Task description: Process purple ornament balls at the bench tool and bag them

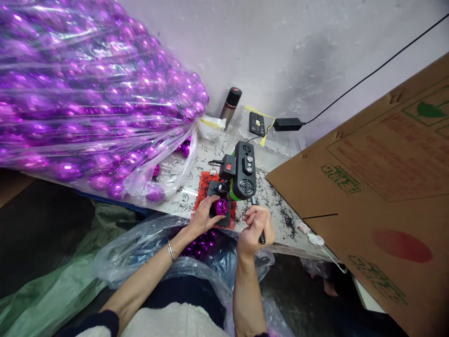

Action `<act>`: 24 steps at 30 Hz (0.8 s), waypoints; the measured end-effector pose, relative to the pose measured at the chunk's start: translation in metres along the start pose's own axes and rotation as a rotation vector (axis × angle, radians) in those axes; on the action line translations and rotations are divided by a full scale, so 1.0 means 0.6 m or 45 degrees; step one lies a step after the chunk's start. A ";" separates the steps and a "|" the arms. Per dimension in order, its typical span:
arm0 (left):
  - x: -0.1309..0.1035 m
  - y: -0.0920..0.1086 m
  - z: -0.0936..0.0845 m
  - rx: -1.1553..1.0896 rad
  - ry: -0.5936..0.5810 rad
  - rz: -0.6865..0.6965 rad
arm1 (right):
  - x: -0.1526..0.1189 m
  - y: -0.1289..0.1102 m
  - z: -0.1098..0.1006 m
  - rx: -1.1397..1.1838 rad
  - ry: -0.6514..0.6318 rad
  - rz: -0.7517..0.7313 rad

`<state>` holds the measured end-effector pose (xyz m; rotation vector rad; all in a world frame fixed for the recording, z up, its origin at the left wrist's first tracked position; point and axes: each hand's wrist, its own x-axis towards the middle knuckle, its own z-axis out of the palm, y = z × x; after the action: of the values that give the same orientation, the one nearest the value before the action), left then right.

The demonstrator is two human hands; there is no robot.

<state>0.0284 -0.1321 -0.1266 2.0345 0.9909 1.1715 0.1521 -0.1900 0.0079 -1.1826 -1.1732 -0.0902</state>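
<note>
My left hand grips a shiny purple ball between thumb and fingers. The ball sits under the head of a small black and green bench machine with a red switch. Beneath it is a dark base plate on a red mat. My right hand is wrapped round the machine's black lever handle, to the right of the ball. A silver bangle is on my left wrist.
A large clear bag of purple balls fills the left. An open plastic bag with purple balls hangs at the table's front. A cardboard box stands right. Behind are a flask and a power adapter. Black scraps litter the table.
</note>
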 end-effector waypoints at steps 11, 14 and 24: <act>0.000 0.005 -0.179 0.479 0.213 0.076 | -0.013 -0.002 0.001 -0.025 -0.012 -0.015; 0.090 -0.034 -0.269 0.814 0.148 -0.262 | -0.013 0.001 0.001 -0.028 -0.017 -0.036; 0.154 -0.081 -0.341 0.956 -0.190 -0.553 | -0.005 -0.004 0.002 -0.038 -0.046 -0.144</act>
<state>-0.1376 -0.0048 -0.0316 2.2107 1.8720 0.4306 0.1487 -0.1916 0.0071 -1.1477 -1.2743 -0.1729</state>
